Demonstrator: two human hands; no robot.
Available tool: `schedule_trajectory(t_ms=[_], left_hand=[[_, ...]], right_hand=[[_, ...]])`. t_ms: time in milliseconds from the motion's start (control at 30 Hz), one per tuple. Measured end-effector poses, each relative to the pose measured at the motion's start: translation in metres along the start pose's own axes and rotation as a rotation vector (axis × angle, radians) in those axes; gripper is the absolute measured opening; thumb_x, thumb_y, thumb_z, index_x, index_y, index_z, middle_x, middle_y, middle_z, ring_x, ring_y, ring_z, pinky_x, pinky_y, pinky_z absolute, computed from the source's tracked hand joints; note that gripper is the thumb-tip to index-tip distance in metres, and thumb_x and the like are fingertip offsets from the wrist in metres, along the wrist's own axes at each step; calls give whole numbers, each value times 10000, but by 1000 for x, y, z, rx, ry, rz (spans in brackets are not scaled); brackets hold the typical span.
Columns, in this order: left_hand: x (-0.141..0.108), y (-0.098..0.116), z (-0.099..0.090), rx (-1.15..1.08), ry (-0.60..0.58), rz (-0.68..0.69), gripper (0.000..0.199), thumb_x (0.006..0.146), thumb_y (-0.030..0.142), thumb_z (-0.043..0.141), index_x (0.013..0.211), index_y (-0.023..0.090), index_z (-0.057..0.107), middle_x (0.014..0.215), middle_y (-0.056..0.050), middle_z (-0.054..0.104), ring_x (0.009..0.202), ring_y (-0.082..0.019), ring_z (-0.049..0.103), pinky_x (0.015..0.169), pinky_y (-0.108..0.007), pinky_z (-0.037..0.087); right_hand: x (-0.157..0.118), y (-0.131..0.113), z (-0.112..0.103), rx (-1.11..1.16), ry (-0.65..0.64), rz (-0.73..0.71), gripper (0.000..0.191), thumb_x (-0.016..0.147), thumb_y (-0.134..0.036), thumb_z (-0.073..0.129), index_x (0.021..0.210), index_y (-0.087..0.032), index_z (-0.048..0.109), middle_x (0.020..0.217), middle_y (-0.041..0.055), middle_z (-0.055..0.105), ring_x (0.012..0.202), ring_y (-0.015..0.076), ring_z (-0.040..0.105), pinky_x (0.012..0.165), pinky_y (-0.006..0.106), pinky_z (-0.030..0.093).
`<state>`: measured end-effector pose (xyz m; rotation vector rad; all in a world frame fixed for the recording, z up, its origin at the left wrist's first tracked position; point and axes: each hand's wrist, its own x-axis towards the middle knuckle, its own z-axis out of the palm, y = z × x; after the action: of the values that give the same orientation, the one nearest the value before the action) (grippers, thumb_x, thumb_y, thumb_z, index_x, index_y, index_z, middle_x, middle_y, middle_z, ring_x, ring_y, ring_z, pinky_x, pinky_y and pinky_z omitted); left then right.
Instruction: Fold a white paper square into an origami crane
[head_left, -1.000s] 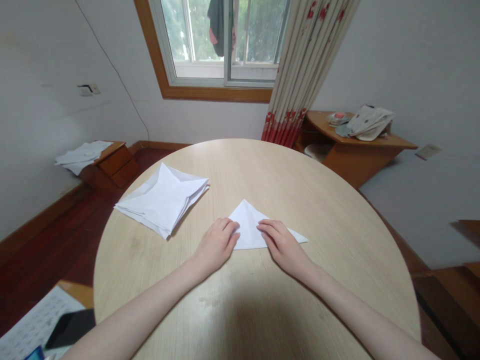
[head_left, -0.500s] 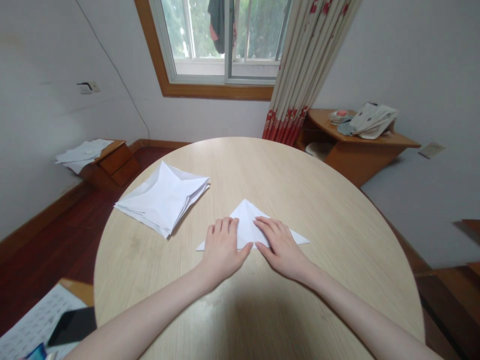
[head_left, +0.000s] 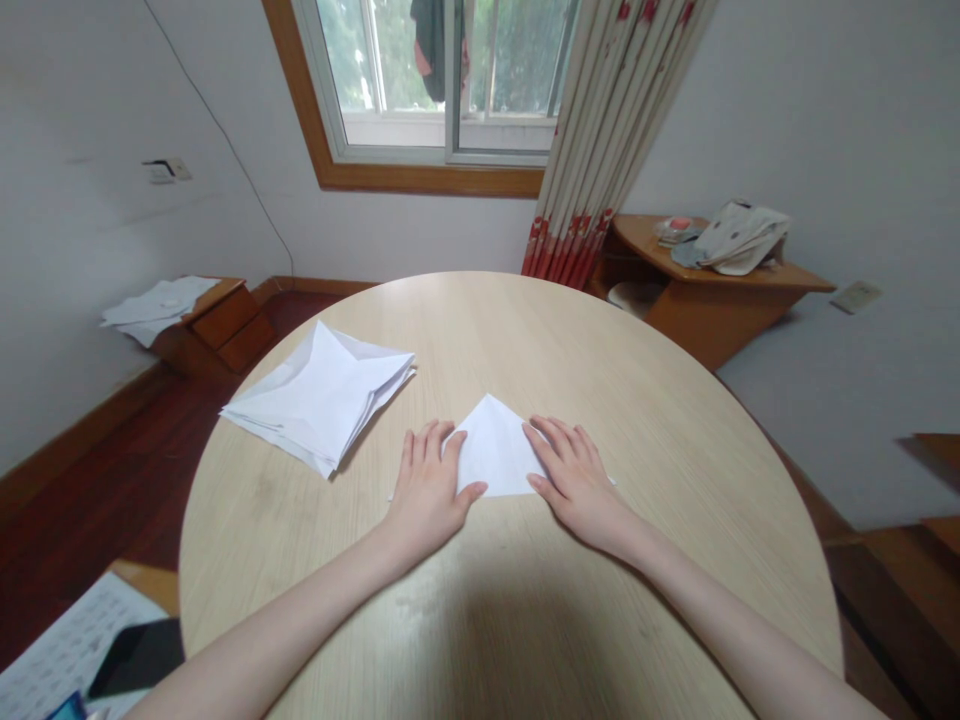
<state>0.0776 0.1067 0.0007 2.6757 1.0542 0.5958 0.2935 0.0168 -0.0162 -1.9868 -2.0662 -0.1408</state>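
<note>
A white sheet of paper (head_left: 495, 455), folded into a triangle, lies flat on the round wooden table (head_left: 585, 610) with its tip pointing away from me. My left hand (head_left: 429, 485) rests on its left half, fingers stretched out and thumb near the bottom edge. On the right half lies my right hand (head_left: 571, 478), also flat with its fingers spread. Both side corners of the triangle are mostly covered by my hands. To the left is a stack of folded white paper (head_left: 319, 395), the top sheet creased in a star-like shape.
Beside the table at lower left are a black phone (head_left: 139, 658) and a printed sheet (head_left: 67, 640). A small cabinet (head_left: 225, 325) with papers on it stands at far left. At right, a corner desk (head_left: 720, 310) holds a cloth bag (head_left: 739, 238). A curtain (head_left: 592, 130) hangs by the window.
My hands have slid apart along the paper triangle, the left one leftward and the right one rightward, showing more of its middle. The view has shifted slightly.
</note>
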Motion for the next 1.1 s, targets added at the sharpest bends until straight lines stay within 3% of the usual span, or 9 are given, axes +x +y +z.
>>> schedule_trajectory(t_ms=[100,367,533,667,900,1100], left_hand=[[4,-10,-2,20,-2,17,526,846,388,607,1292,184,419,1346,-163,440,1324,-353,332,1096,-628,197],[14,-30,-12,61,-6,5,527,820,353,658,1267,161,454,1371,-171,413,1342,-361,294,1095,-577,264],[15,-41,-24,101,-20,-18,537,790,323,700,1256,180,477,1402,-168,388,1347,-351,294,1068,-512,339],[17,-44,-33,232,-60,-7,590,771,358,729,1271,142,503,1460,-229,342,1359,-388,291,1051,-541,337],[13,-49,-40,465,-80,90,686,782,467,704,1354,158,483,1547,-197,203,1430,-390,151,1098,-629,155],[14,-66,-46,499,-153,23,894,705,589,717,1421,157,401,1560,-210,100,1436,-419,19,1057,-717,-10]], right_hand=[[1,11,1,-55,13,55,541,951,-351,323,1471,-202,299,1472,142,397,1376,306,290,1113,579,203],[5,24,2,-131,-3,105,536,965,-390,294,1460,-188,327,1501,137,369,1392,329,272,1116,596,179],[3,28,2,-131,-50,118,578,967,-470,268,1470,-189,316,1513,141,349,1400,342,254,1107,613,180],[0,33,-3,-123,-112,154,644,953,-550,243,1490,-194,275,1539,134,298,1417,352,209,1104,618,183],[-4,47,-12,-148,-261,270,731,920,-633,193,1513,-205,209,1582,101,175,1442,366,78,1114,621,137],[-7,56,-22,-149,-359,349,768,903,-656,208,1520,-200,172,1594,101,96,1443,370,50,1110,619,138]])
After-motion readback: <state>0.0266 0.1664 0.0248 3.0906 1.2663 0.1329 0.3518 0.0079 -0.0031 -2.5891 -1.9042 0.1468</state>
